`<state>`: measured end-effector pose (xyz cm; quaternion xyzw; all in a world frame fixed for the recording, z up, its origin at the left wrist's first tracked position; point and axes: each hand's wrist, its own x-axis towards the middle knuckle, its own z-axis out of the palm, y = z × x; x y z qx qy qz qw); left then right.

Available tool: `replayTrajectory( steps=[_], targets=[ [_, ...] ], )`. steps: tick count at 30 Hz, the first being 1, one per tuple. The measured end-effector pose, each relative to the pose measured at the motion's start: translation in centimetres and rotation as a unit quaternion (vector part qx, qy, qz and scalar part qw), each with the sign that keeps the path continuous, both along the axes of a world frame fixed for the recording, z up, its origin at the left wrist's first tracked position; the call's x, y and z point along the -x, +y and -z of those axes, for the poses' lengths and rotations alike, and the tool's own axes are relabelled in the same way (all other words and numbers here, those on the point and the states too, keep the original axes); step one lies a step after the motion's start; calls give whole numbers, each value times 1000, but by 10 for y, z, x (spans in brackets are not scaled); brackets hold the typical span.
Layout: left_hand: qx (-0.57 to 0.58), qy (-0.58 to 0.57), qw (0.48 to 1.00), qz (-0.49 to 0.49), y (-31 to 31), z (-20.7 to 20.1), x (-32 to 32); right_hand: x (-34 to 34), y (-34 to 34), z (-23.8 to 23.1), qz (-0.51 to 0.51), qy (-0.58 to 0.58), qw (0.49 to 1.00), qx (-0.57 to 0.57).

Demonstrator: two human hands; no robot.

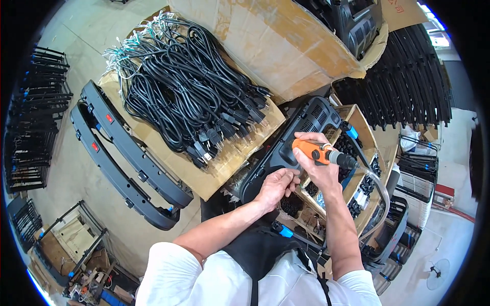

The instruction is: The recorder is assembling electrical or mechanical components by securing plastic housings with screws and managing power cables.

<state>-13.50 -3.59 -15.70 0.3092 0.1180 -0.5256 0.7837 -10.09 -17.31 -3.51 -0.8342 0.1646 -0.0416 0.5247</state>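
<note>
My right hand point(322, 171) is wrapped round an orange pneumatic screwdriver point(310, 151). A clear air hose point(384, 196) runs from the tool's dark fitting and curves down along the right. Beneath both hands lies a black plastic housing point(258, 179) with vent slots, set at a slant. My left hand point(277, 188) is closed over its near side, thumb and fingers pinched together. Whatever sits between those fingertips is too small to make out. The tool's working tip is hidden.
Left of the housing, a bundle of black power cords point(178, 86) covers a cardboard box point(217, 178). Two curved black panels point(122, 145) with red switches stand farther left. A divided wooden tray point(357, 109) of small black parts lies right. A large carton point(275, 46) rises ahead.
</note>
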Motion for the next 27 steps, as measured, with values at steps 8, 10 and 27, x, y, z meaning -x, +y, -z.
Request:
replayTrajectory(
  steps=[8, 10, 27],
  targets=[
    [7, 0, 1000, -20, -6, -4, 4, 0, -7, 1, -6, 3, 1000, 18],
    [17, -7, 1000, -24, -4, -2, 4, 3, -1, -1, 9, -46, 999, 4],
    [-19, 145, 986, -81, 84, -41, 143, 287, 51, -18, 41, -133, 979, -152]
  ],
)
